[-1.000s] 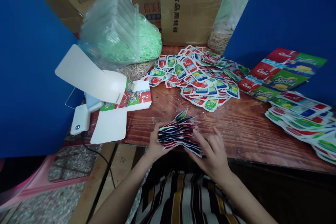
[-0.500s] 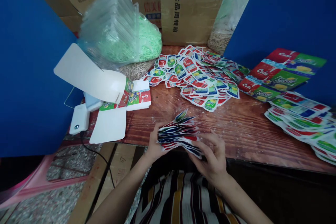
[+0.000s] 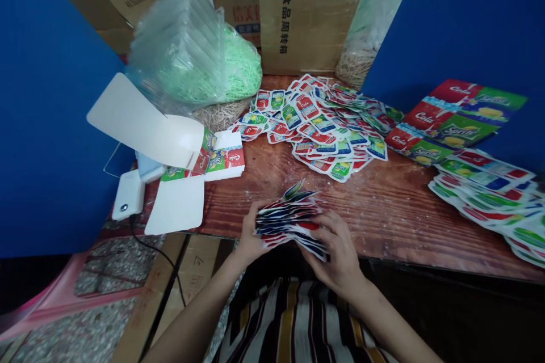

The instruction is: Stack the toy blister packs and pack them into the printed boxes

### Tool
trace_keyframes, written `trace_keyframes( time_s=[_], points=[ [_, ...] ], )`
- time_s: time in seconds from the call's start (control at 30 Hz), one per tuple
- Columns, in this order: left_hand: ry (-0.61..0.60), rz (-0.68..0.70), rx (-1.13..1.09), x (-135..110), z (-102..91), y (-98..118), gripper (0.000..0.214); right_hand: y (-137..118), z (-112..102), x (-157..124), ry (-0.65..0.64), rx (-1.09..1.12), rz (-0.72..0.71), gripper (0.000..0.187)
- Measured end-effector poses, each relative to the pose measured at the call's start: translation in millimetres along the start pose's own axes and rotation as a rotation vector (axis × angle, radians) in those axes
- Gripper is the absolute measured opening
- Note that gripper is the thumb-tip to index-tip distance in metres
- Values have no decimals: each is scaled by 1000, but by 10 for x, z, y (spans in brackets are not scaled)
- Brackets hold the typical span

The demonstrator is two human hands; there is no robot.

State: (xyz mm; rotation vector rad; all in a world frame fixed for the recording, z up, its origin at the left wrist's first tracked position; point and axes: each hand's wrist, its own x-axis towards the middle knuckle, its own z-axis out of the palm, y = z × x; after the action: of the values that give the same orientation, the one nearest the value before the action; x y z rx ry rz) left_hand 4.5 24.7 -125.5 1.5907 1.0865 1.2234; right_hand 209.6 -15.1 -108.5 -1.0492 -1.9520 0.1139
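Note:
A thick stack of small printed packets [image 3: 287, 220] is held edge-up over the table's front edge, its layers fanned a little apart. My left hand [image 3: 250, 235] is closed round the stack's left end. At the right end, the fingers and thumb of my right hand [image 3: 338, 252] curl about the packets; its fingertips are partly hidden behind them. Beyond the hands lies a loose heap of red, green and blue packets [image 3: 323, 125] marked Cola and Sprite.
Uncut packet sheets [image 3: 447, 125] and overlapping packet strips [image 3: 489, 193] lie at the right. Printed cards [image 3: 225, 156], white flaps [image 3: 176, 204] and a white power bank [image 3: 129, 195] with a cable are at the left. Behind stand a bag of green shred [image 3: 242, 62] and cardboard boxes [image 3: 313, 17].
My right hand has moved slightly left, and its raised fingers have closed in on the stack's right end. My left hand keeps its hold in about the same place.

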Motion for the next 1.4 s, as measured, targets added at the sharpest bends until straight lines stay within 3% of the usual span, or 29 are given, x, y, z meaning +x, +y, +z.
trace_keyframes(
  time_s=[0.2,0.33,0.47,0.63,0.7,0.9,1.17,1.4],
  points=[
    [-3,-22,-16,7,0,5,72,5,-9,13,10,23,-25,57],
    [-14,-24,-42,-3,-4,3,71,-43,-1,23,22,-71,46,75],
    [-6,-68,-55,-15,-7,14,72,-127,8,61,13,-101,197,75],
    [-17,-51,-40,-10,-16,24,71,-171,-14,97,-16,46,495,63],
    [-19,-60,-30,-8,-16,20,72,-162,-36,113,-34,80,544,63],
    [-23,-64,-59,-11,-8,4,73,-143,-91,166,-105,48,499,55],
    [-19,-51,-59,2,-10,22,75,-120,-103,95,-50,-175,305,54],
    [-10,-34,-71,-8,-5,-21,76,-12,-127,170,-89,-96,158,46]
  ],
)
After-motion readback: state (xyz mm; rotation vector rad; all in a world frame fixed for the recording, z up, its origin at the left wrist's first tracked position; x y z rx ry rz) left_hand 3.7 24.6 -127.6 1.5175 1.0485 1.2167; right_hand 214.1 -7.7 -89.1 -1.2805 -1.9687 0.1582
